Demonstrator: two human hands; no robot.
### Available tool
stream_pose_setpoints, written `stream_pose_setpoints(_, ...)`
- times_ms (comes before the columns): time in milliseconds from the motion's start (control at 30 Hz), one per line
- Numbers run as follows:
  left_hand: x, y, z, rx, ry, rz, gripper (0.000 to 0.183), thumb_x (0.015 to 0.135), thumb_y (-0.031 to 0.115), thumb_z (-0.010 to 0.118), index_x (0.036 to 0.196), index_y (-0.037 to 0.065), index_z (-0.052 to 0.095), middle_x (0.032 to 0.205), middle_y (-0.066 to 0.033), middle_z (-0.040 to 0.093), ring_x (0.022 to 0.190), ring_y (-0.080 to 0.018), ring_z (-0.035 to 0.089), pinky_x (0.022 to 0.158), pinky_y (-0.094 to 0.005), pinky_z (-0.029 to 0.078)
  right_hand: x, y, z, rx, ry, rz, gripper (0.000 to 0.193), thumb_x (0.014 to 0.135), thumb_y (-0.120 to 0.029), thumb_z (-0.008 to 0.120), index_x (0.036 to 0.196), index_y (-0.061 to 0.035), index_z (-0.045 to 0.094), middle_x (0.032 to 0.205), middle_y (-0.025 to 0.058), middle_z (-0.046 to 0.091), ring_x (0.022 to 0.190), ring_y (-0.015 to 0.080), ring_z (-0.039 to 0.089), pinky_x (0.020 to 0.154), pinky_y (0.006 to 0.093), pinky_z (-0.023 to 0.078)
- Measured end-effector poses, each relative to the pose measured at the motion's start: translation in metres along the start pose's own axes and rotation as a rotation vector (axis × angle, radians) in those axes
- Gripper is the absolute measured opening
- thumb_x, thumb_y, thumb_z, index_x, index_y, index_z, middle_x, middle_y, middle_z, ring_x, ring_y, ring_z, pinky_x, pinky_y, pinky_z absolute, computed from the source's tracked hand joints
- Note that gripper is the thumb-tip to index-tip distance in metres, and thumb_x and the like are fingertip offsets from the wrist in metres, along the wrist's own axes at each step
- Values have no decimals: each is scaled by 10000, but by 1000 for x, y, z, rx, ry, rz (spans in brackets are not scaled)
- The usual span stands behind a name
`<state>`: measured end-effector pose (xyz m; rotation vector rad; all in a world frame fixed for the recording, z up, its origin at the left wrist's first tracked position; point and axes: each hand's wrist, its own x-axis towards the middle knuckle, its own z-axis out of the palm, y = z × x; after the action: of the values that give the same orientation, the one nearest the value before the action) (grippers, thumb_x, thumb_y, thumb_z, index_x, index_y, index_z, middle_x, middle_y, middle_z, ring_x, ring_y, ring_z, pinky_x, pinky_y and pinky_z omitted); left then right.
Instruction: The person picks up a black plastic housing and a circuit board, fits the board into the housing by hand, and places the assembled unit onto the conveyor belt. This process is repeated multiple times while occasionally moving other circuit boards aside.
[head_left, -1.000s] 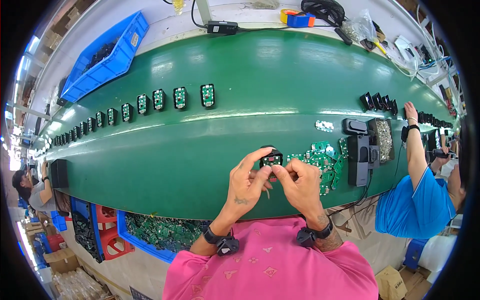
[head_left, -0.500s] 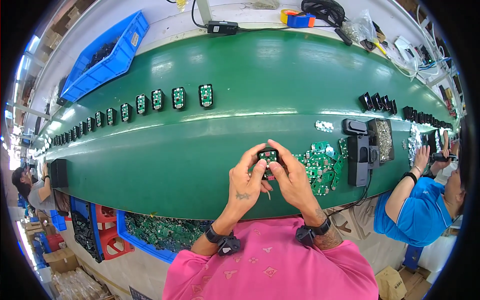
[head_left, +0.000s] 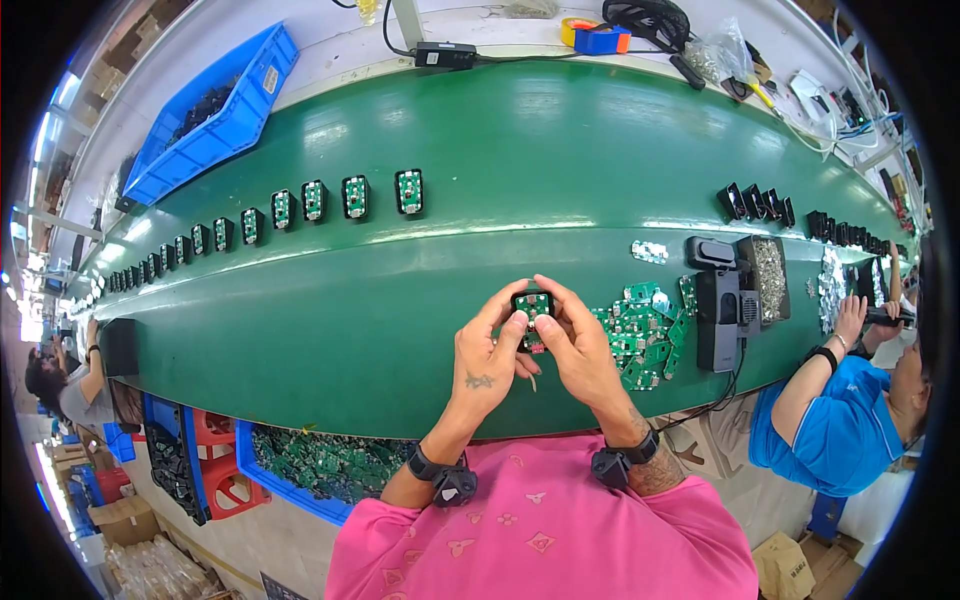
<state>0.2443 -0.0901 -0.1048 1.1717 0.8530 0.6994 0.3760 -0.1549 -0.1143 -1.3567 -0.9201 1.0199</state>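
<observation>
Between my two hands, above the green bench (head_left: 330, 330), is a small black housing with a green circuit board (head_left: 533, 303) in it. My left hand (head_left: 488, 350) is closed on its left side, the thumb on the board's face. My right hand (head_left: 574, 348) grips the right side, its thumb also pressing on the board. The fingers behind the housing are partly hidden. Just right of my right hand lies a heap of loose green circuit boards (head_left: 645, 340). Farther off on the left, a row of black housings with boards (head_left: 409, 191) stretches along the bench.
Right of the heap stand a black device (head_left: 716, 320) with a cable and a box of small metal parts (head_left: 768, 280). Empty black housings (head_left: 757, 204) stand beyond. A blue crate (head_left: 215, 115) sits far left. Co-workers are at both ends, one in a blue shirt (head_left: 815, 425).
My hands and the held housing have shifted slightly left and away from me. The thumbs still press on the board. The row of housings has slid very slightly left.
</observation>
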Motion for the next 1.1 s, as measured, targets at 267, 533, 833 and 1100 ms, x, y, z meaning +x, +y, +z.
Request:
stream_pose_setpoints(267, 5, 3, -2, -10, -36, -50, 364, 1015, 135, 509, 1357, 14, 532, 1002, -133, 679, 560, -146, 662, 453, -231, 523, 1, -2, -1, -90, 2, 19, 448, 988, -104, 559, 1421, -33, 467, 899, 46, 582, 785, 95, 595, 690, 267, 521)
stream_pose_setpoints(533, 6, 1, -1, -50, -81, -57, 358, 1024, 121, 484, 1366, 16, 492, 1063, -155, 666, 581, -163, 673, 472, -230, 539, 3, -4, -10, -158, 11, 25, 417, 972, -110, 568, 1378, -28, 515, 837, 43, 572, 739, 93, 578, 655, 278, 485)
stream_pose_setpoints(833, 0, 2, 8, 54, -40, 43, 361, 1026, 122, 482, 1366, 7, 451, 1120, -170, 637, 602, -171, 680, 489, -225, 547, 4, -17, -11, -395, 39, -208, 370, 978, -126, 545, 1332, -19, 549, 1037, 207, 655, 800, 283, 661, 726, 363, 521)
stream_pose_setpoints(1100, -3, 5, 16, 123, 42, 129, 321, 1009, 99, 498, 1315, 7, 518, 1067, -146, 663, 591, -147, 674, 478, -259, 537, 2, -23, -9, -370, 28, -184, 349, 984, -125, 535, 1315, -15, 547, 1131, 219, 642, 944, 358, 661, 800, 401, 527)
